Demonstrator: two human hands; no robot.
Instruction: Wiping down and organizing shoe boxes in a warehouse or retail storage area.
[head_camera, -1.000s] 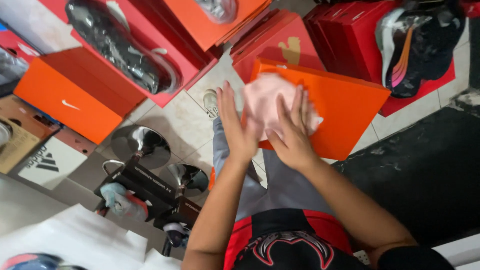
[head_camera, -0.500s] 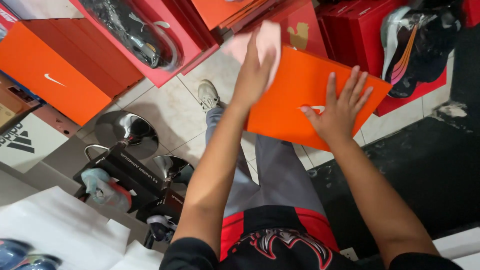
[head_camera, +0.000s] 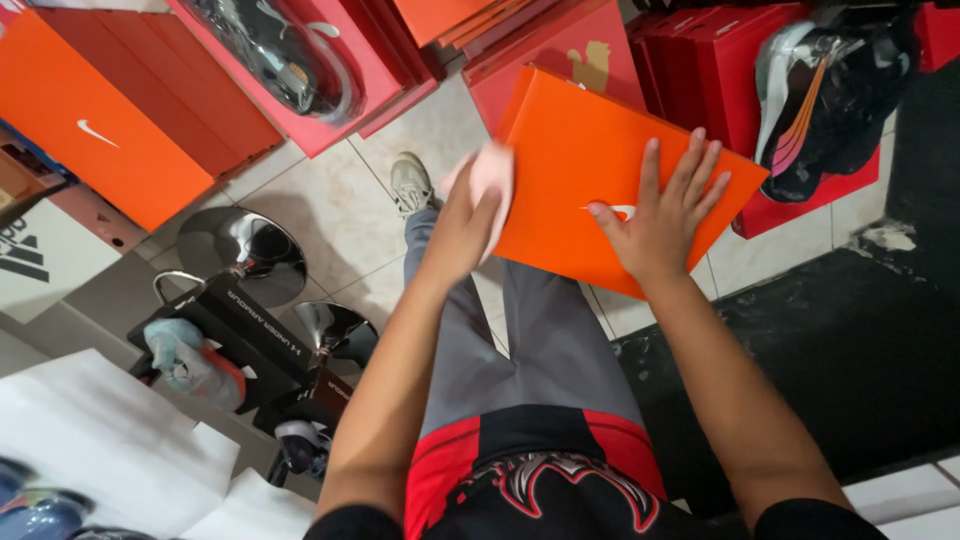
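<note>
Hands, left hand (head_camera: 465, 225) with pink cloth (head_camera: 490, 170), right hand (head_camera: 660, 215), press closed orange box (head_camera: 590, 150).

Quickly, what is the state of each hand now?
Left hand: closed on a pink cloth, at the orange box.
Right hand: open, flat on the box.

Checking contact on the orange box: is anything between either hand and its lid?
The right hand lies flat, bare, directly on the orange cardboard shoebox lid; nothing is between them. The left hand presses a pale pink cloth against the lid's left edge, so the cloth lies between.
</note>
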